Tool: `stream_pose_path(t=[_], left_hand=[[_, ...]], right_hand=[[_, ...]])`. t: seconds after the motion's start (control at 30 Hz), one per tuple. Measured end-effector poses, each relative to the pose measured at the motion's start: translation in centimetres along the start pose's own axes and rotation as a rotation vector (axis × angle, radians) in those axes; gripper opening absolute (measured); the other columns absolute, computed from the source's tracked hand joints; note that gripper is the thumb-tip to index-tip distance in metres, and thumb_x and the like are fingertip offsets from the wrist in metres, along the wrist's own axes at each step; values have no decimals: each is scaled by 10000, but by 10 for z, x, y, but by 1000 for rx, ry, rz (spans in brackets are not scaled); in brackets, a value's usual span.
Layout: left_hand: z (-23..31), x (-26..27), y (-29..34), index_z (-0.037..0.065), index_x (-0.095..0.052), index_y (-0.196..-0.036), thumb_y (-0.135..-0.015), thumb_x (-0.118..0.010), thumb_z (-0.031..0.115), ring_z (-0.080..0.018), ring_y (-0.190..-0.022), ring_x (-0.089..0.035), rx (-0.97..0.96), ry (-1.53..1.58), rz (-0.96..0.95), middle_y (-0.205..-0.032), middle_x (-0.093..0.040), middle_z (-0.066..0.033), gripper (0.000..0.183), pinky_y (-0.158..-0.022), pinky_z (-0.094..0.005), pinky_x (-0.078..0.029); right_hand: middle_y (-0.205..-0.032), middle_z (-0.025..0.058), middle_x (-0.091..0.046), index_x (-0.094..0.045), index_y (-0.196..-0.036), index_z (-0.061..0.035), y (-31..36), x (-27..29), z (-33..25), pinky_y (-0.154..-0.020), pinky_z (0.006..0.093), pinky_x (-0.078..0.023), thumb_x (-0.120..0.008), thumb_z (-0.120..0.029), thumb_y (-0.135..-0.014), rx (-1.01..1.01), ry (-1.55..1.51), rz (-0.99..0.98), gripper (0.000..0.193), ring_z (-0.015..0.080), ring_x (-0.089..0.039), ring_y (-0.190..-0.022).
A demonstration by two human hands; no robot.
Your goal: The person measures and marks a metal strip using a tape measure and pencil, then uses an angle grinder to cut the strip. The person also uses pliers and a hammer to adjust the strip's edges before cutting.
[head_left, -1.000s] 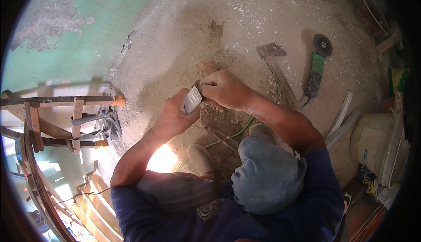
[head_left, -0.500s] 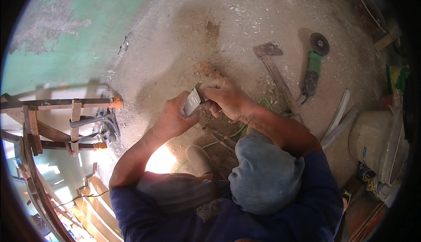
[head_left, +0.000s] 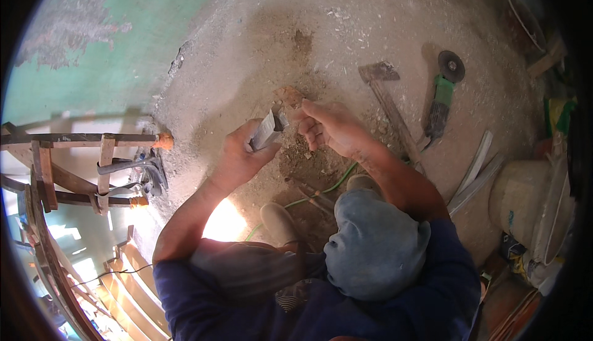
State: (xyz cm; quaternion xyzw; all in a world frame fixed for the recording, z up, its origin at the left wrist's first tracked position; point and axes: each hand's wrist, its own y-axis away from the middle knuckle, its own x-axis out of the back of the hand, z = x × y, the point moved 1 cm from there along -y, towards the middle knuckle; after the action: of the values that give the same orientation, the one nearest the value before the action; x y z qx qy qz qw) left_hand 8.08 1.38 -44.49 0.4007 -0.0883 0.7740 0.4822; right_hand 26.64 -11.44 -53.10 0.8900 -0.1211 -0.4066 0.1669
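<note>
One grey tube [head_left: 264,132], short and angular, is held above the floor [head_left: 346,50] by the left hand [head_left: 239,154], wrapped snugly round its sides, seemingly to steady it while leaving the hollow end facing the right hand [head_left: 330,128]. That right hand hangs just beside, half curled and apart from the tube; whether it pinches anything small, I cannot tell. Near the feet lies a green cord [head_left: 343,179]. Farther right rest the axe [head_left: 391,112] and grinder [head_left: 441,97], perhaps set there to be handy yet out of the way.
</note>
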Motion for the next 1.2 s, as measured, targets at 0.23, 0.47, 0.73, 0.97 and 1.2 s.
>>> stream_pose_path(t=[0.23,0.47,0.73,0.97,1.2], left_hand=[[-11,-3,-11,18,-580,-1278,-961,-666,236,-191,-778,-612,-50,-9,-32,-863,-641,-137,394,-721,-351,-497],[-35,-20,-37,24,-572,-1298,-1021,-606,327,-224,-760,-610,95,-59,-122,-847,-630,-161,412,-695,-391,-488],[-80,-58,-71,26,-580,-1274,-1006,-632,386,-206,-744,-628,167,-61,-254,-813,-647,-137,452,-691,-391,-503],[-138,-87,-110,4,-619,-1169,-1023,-602,428,-167,-746,-660,285,102,-396,-796,-664,-71,449,-701,-348,-537],[-157,-91,-122,-2,-626,-1158,-974,-620,563,-195,-780,-667,307,273,-438,-851,-677,-79,594,-730,-372,-549]], right_hand=[[-863,50,-655,-675,-1164,13,11,43,4,-607,292,-549,-678,-329,-983,90,320,275,387,131,-620,-688],[-1134,215,-638,-638,-1269,12,36,138,11,-938,478,-500,-714,-253,-916,589,1487,945,448,368,-610,-1073],[-1283,258,-583,-532,-1385,24,28,174,20,-988,489,-489,-754,-280,-871,132,1571,939,636,418,-591,-1168],[-1324,304,-596,-457,-1427,96,18,197,-10,-1030,420,-472,-772,-260,-827,-70,1302,696,765,371,-606,-1225],[-1066,164,-652,-535,-1307,85,22,139,-27,-818,348,-500,-773,-254,-820,-91,749,555,639,204,-628,-944]])
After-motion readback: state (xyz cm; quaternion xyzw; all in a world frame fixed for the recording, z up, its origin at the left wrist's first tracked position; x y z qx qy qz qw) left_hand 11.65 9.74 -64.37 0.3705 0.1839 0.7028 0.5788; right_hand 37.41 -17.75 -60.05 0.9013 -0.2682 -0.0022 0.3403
